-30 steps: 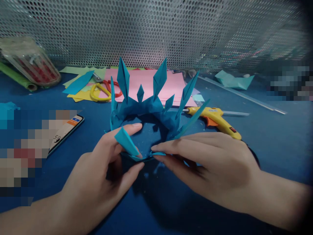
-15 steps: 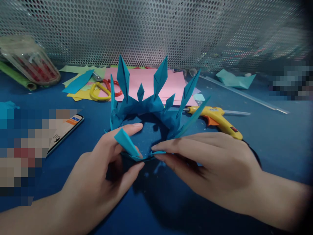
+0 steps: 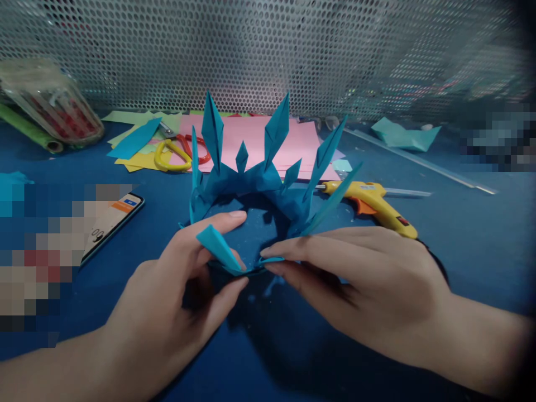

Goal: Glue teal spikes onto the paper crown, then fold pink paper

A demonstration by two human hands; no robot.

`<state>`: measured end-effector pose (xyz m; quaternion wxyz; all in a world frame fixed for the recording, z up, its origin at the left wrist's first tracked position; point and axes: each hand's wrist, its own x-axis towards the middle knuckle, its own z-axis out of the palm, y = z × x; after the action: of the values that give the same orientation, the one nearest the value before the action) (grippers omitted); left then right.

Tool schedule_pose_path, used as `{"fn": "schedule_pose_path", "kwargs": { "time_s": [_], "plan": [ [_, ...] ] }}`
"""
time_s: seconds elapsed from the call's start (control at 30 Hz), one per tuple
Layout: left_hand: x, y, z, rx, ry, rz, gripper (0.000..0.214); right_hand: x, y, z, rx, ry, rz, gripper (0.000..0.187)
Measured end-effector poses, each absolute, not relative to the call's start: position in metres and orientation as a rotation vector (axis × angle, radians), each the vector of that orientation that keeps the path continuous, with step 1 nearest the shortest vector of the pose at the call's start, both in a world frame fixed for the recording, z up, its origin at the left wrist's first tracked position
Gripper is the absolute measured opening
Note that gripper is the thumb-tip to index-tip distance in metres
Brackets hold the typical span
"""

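A blue folded-paper crown [image 3: 226,181] forms a ring in front of me, its pointed diamond-shaped spikes standing up along the far side. My left hand [image 3: 176,279] pinches the near left part of the band between thumb and fingers, the index finger reaching over the ring's inside. A narrow blue paper flap [image 3: 218,247] sticks up there beside the fingers. On the near right, my right hand [image 3: 360,279] presses the band between thumb and fingertips, where a small folded loop of paper [image 3: 272,259] shows. The fingers partly hide the band's near edge.
Behind the crown lie pink paper sheets [image 3: 247,134] and yellow-and-red-handled scissors [image 3: 171,156]. A yellow glue gun [image 3: 368,195] is at right, near a clear glue stick [image 3: 435,164] and a folded pale-blue paper [image 3: 406,135]. A phone [image 3: 113,223] and a jar [image 3: 62,106] are left.
Almost nothing differs. The whole scene sits very slightly shifted in view, and both hands keep the same hold on the crown.
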<state>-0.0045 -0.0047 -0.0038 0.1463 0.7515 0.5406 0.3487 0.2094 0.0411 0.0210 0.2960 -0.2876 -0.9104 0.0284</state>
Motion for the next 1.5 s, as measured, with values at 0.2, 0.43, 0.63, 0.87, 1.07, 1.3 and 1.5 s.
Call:
{"fn": "schedule_pose_path", "kwargs": {
  "time_s": [0.2, 0.43, 0.63, 0.87, 1.07, 1.3, 1.5],
  "plan": [
    [-0.0043, -0.0058, -0.0055, 2.177, 1.547, 1.013, 0.052, 0.2099, 0.0402, 0.0217, -0.77, -2.431, 0.081, 0.018],
    [-0.0029, -0.005, -0.0027, 2.202, 1.53, 1.015, 0.048, 0.2099, 0.04, 0.0228, -0.785, -2.449, 0.087, 0.019],
    [-0.0036, -0.0058, -0.0052, 2.133, 1.514, 1.032, 0.052, 0.2096, 0.0391, 0.0227, -0.782, -2.428, 0.092, 0.02],
    [-0.0029, -0.0049, -0.0045, 2.17, 1.532, 1.017, 0.051, 0.2085, 0.0413, 0.0214, -0.791, -2.437, 0.075, 0.021],
    [-0.0033, -0.0081, -0.0058, 2.098, 1.517, 1.042, 0.053, 0.2083, 0.041, 0.0216, -0.798, -2.44, 0.087, 0.021],
    [-0.0017, -0.0063, -0.0044, 2.126, 1.511, 1.014, 0.055, 0.2096, 0.0398, 0.0211, -0.805, -2.438, 0.122, 0.02],
    [-0.0033, -0.0072, -0.0052, 2.136, 1.521, 1.007, 0.055, 0.2099, 0.0401, 0.0211, -0.806, -2.441, 0.12, 0.02]
  ]
}}
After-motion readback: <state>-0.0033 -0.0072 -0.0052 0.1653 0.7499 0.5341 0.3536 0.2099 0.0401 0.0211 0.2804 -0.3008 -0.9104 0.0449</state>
